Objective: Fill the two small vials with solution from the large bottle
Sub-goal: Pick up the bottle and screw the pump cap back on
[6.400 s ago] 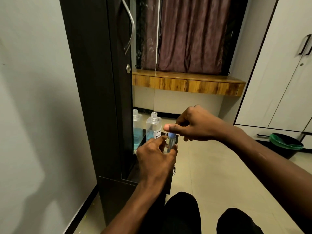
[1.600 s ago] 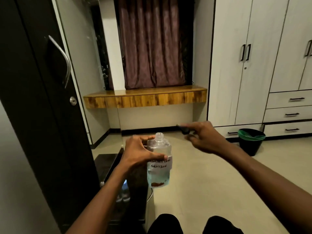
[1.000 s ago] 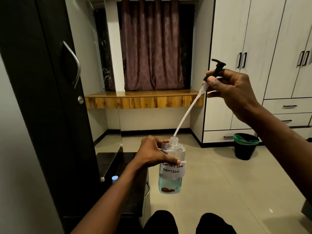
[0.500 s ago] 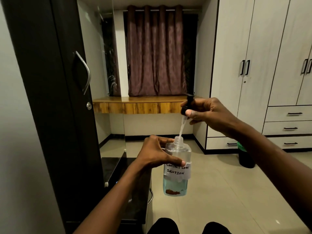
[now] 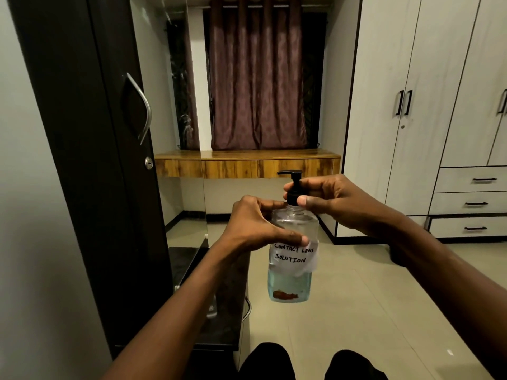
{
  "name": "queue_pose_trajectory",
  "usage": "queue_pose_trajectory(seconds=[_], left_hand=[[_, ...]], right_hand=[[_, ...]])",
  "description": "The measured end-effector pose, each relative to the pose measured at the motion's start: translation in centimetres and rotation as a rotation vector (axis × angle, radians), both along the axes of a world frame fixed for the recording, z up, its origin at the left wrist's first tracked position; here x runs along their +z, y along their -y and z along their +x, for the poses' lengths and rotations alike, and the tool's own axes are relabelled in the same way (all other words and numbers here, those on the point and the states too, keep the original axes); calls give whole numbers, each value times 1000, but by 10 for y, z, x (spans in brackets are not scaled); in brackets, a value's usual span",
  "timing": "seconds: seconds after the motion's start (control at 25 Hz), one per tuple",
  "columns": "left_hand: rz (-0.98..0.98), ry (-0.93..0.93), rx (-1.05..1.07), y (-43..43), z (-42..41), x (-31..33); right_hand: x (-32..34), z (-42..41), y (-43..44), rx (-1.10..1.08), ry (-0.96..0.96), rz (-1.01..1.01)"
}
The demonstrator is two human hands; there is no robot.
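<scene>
Pump (image 5: 293, 187) back on large bottle (image 5: 290, 270), tiled floor (image 5: 356, 297), maroon curtain (image 5: 258, 78)

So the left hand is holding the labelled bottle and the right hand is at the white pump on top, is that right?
Not quite: the pump is black, not white, as the head view shows. The left hand does hold the labelled bottle, and the right hand is at the pump on top.

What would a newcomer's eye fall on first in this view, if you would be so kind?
First, the clear bottle held up at centre, its handwritten label reading "CONTACT LENS SOLUTION" over pale blue liquid. The left hand grips its body while the right hand pinches the black pump head at the neck. Behind hangs a maroon curtain above a wooden ledge.
</scene>
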State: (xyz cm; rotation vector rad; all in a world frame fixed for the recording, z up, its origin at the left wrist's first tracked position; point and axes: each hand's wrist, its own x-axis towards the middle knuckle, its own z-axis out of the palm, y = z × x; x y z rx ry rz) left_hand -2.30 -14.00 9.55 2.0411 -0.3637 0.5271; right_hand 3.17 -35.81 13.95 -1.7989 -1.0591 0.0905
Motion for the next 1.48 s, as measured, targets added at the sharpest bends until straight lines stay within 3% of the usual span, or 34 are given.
queue_pose_trajectory(seconds=[0.12, 0.24, 0.32, 0.44, 0.52, 0.64, 0.8, 0.88, 1.04, 1.12, 1.2, 1.28, 1.48], left_hand=[[6, 10, -10, 3, -2, -1], [44, 27, -3, 7, -4, -4], [50, 34, 16, 8, -4, -5], [23, 58, 43, 6, -3, -2], [29, 58, 51, 5, -2, -2], [41, 64, 30, 4, -3, -3], [40, 74, 47, 7, -6, -5], [57, 91, 46, 9, -4, -2], [32, 88, 68, 5, -2, 1], [32, 83, 56, 3, -1, 0], [56, 82, 43, 4, -3, -1], [74, 88, 44, 4, -2, -2], [76, 105, 86, -4, 6, -4]], right_hand=[[-3, -9, -5, -201, 117, 32], [-8, -17, -15, -514, 376, 36], [-9, -15, -18, -604, 389, -4], [-2, -11, -13, -274, -145, 220], [1, -10, -8, -60, -309, 312], [-2, -10, -9, -64, -94, 131], [0, -19, -21, -463, 217, 126], [-1, -19, -26, -519, 280, 71], [11, -17, -21, -134, -182, 149], [11, -16, -19, -156, -93, 125], [8, -19, -24, -421, 180, 46], [4, -24, -32, -572, 277, 27], [13, -23, -27, -177, -182, 103]])
